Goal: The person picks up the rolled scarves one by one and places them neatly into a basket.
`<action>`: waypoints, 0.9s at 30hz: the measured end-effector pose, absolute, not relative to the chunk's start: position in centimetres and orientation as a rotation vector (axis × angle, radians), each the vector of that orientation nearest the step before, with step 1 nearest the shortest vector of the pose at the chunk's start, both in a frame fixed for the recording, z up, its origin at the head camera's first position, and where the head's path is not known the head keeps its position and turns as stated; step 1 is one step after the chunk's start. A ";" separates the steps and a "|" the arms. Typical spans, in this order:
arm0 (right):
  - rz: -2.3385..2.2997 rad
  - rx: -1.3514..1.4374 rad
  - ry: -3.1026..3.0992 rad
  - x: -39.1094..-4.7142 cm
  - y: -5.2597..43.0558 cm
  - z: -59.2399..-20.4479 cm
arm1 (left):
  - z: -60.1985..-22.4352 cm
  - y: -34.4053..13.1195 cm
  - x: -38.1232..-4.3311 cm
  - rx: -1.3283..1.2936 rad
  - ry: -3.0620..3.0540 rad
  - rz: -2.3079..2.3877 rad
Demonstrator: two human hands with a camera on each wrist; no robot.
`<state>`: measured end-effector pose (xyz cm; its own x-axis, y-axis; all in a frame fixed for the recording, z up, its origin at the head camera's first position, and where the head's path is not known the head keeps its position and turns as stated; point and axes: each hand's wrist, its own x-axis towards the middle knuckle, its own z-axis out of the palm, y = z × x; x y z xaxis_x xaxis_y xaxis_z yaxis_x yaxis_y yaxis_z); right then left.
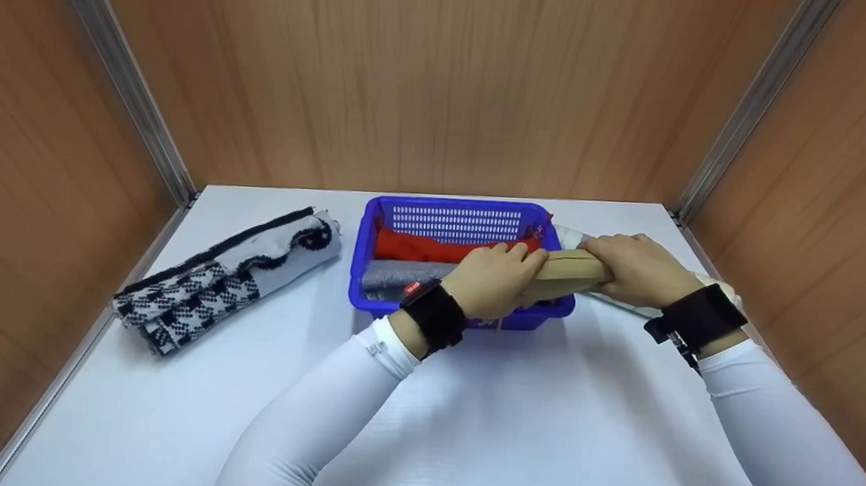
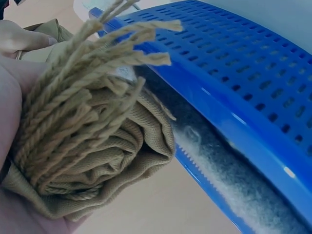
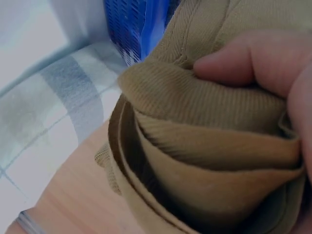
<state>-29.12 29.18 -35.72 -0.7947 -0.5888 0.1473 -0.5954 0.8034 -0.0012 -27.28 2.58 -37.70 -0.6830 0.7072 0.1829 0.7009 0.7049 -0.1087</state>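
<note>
Over the right side of a blue plastic basket (image 1: 357,261), both hands hold a tan rolled scarf (image 1: 563,273). The left hand (image 1: 492,283) grips one end, where twisted fringe (image 2: 78,107) sticks out beside the coiled layers. At the other end, the right hand (image 1: 643,271) holds the roll with its thumb pressed on top, and the folded layers gape open in the right wrist view. Inside the basket a red rolled cloth (image 1: 421,247) lies behind a fuzzy grey roll (image 1: 390,274). The hands and scarf hide the basket's right part.
A black-and-white patterned rolled scarf (image 1: 228,279) lies slanted on the white table (image 1: 466,440) at the left. To the right of the basket, partly behind the right hand, is a white and grey checked cloth (image 3: 73,87). Wooden panels (image 1: 442,86) enclose the back and sides.
</note>
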 end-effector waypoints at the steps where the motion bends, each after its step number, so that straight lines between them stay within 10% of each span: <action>1: 0.076 0.941 -2.847 -29.1 29.1 -35.8 | -37.7 2.5 -27.3 -1.131 -2.705 0.042; 27: 0.143 0.971 -2.771 -29.4 27.5 -36.7 | -37.6 -0.8 -27.8 -1.110 -2.675 0.014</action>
<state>-29.43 27.55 -36.71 -0.7637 -0.6065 0.2209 -0.6260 0.7794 -0.0244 -27.76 -0.80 -37.63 -0.6807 0.6983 0.2213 0.6960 0.7107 -0.1019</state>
